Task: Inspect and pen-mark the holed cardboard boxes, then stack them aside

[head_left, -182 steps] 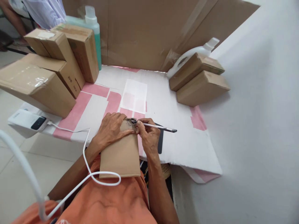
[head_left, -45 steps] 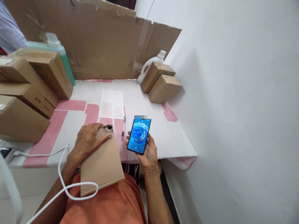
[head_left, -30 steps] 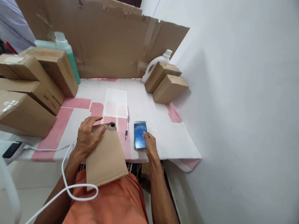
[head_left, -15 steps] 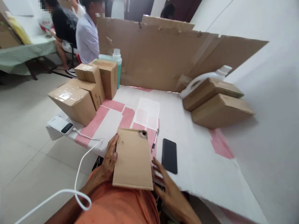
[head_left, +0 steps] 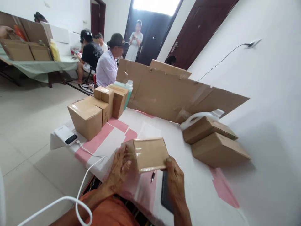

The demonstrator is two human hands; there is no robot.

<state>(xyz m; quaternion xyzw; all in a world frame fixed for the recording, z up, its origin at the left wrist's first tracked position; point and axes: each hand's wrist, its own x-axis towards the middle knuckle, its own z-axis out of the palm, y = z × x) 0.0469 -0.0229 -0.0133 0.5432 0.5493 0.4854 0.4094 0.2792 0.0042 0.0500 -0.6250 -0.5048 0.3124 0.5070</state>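
Observation:
A brown cardboard box point(head_left: 151, 154), with shiny tape along its edges, is held tilted over the table's front part. My left hand point(head_left: 119, 172) presses against its left side, fingers partly spread and slightly blurred. At the near right corner, my right hand point(head_left: 176, 177) grips it, thumb on the upper face. Partly covered by that hand, a dark phone point(head_left: 165, 194) lies on the table. Below the box shows the tip end of a pen point(head_left: 152, 177); the rest is hidden behind the box.
Several cardboard boxes point(head_left: 88, 117) and a green-liquid bottle point(head_left: 128, 97) stand left. A power bank point(head_left: 64, 135) with a white cable point(head_left: 88, 171) sits at the left edge. Two boxes point(head_left: 219, 147) and a white jug point(head_left: 197, 116) stand right. A cardboard panel point(head_left: 164, 92) closes the back; people are beyond.
Earlier, my right hand let go of the pen and laid down the phone. Since then it has gripped the box, which has risen from my lap and turned over the table. My view has lifted.

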